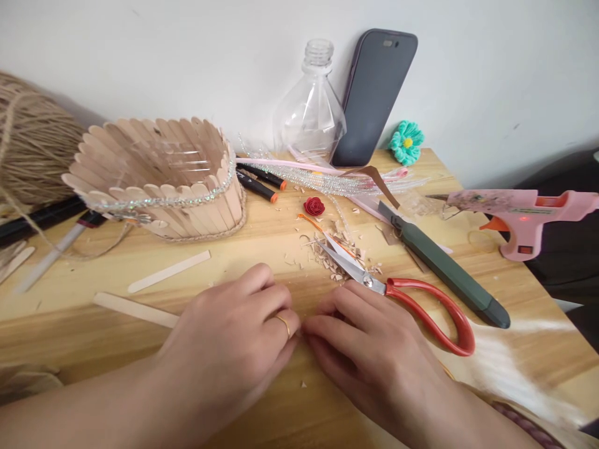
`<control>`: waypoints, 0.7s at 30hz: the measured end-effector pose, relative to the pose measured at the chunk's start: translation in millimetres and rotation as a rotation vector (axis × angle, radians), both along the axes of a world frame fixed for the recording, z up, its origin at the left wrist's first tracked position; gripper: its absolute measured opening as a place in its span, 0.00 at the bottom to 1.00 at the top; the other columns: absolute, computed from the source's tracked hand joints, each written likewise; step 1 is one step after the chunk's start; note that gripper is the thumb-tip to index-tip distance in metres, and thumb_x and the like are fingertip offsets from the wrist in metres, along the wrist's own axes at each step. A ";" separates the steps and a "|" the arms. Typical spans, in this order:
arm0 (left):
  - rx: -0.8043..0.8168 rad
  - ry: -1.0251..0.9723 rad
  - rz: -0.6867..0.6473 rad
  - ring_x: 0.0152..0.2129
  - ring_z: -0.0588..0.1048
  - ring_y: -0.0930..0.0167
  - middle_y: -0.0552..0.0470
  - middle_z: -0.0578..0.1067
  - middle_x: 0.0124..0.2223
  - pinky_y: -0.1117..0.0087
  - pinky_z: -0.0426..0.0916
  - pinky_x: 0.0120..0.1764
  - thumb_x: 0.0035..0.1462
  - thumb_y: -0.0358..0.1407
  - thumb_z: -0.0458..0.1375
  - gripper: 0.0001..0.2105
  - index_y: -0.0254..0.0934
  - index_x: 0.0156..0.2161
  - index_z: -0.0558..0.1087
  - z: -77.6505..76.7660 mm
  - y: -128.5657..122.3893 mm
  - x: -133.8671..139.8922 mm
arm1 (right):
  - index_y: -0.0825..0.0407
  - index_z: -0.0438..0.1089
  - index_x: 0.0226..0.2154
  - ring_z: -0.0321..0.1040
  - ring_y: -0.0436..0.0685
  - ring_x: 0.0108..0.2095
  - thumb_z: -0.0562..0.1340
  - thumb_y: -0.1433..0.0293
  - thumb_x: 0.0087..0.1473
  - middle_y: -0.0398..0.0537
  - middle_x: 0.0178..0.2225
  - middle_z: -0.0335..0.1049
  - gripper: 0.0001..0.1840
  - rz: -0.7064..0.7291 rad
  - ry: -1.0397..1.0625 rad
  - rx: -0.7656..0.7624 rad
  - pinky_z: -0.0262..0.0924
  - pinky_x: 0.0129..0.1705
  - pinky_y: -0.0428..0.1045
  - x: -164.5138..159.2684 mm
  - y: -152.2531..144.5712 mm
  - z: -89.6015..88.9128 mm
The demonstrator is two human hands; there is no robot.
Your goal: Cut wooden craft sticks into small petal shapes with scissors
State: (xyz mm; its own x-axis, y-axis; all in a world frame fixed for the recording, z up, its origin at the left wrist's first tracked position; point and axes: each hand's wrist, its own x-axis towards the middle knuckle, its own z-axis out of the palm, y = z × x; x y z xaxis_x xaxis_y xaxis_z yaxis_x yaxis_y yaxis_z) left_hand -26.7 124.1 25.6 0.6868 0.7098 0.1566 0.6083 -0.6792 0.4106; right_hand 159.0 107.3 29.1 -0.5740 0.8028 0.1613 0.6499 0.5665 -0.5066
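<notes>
My left hand (243, 318) and my right hand (369, 349) meet low over the wooden table, knuckles up. Their fingers are curled in and the fingertips come almost together. Whatever they pinch, if anything, is hidden beneath the fingers. Red-handled scissors (369, 282) lie partly open just beyond my right hand, among small wood chips (334, 268). One craft stick (133, 308) runs partly behind my left wrist, and a shorter piece of craft stick (169, 272) lies farther off. A small red paper rose (313, 206) rests past the chips.
A craft-stick basket (201, 215) with silver trim stands at the left beside a twine ball (32, 143). Against the wall are a see-through cut bottle (309, 112) and a phone (377, 93). A green cutter (449, 274) and pink glue gun (519, 218) lie right.
</notes>
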 end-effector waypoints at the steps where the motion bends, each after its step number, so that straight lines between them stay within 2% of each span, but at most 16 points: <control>1: 0.005 -0.003 -0.002 0.28 0.64 0.66 0.51 0.71 0.25 0.66 0.60 0.26 0.58 0.30 0.51 0.11 0.36 0.28 0.74 -0.4 -0.1 0.3 | 0.53 0.71 0.26 0.59 0.53 0.28 0.56 0.75 0.57 0.45 0.26 0.65 0.11 0.000 -0.005 0.004 0.54 0.26 0.48 -0.3 0.3 -0.3; 21: -0.046 -0.025 -0.017 0.28 0.64 0.65 0.50 0.72 0.26 0.65 0.62 0.27 0.58 0.28 0.51 0.11 0.35 0.29 0.74 -2.3 2.0 -1.8 | 0.54 0.72 0.26 0.58 0.53 0.26 0.57 0.77 0.55 0.46 0.25 0.66 0.11 0.007 -0.010 0.043 0.51 0.24 0.48 -0.5 0.3 -0.2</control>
State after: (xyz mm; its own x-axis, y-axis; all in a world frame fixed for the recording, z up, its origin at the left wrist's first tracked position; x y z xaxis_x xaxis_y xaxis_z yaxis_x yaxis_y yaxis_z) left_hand -28.5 126.0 23.3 0.6948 0.7052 0.1411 0.5861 -0.6690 0.4571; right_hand 158.5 107.6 28.9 -0.5814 0.7911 0.1899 0.6505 0.5922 -0.4756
